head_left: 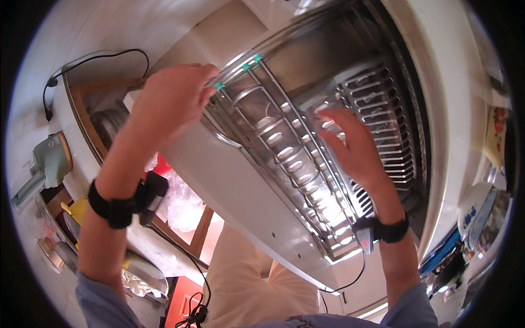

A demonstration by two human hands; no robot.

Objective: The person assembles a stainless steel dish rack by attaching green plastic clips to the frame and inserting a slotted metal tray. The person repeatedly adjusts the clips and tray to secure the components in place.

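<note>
Right hand (358, 150) lay flat, fingers spread, on shiny steel wire dish rack (298, 164), grasping nothing. Left hand (172, 104) curled over rack's far corner by green-tipped wires (220, 86); actual clench hidden. Rack sat in white pulled-out drawer (240, 188), long axis running near-right to far-left. Beyond: empty slotted plate rack (383, 131).

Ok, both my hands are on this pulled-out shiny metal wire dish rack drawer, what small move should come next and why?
Probably lift the right hand clear of the silver wire dish rack before sliding it. That hand lies flat across the wire slots inside, while the left hand grips the white front panel at its corner, so only the left is placed to guide the drawer.
</note>
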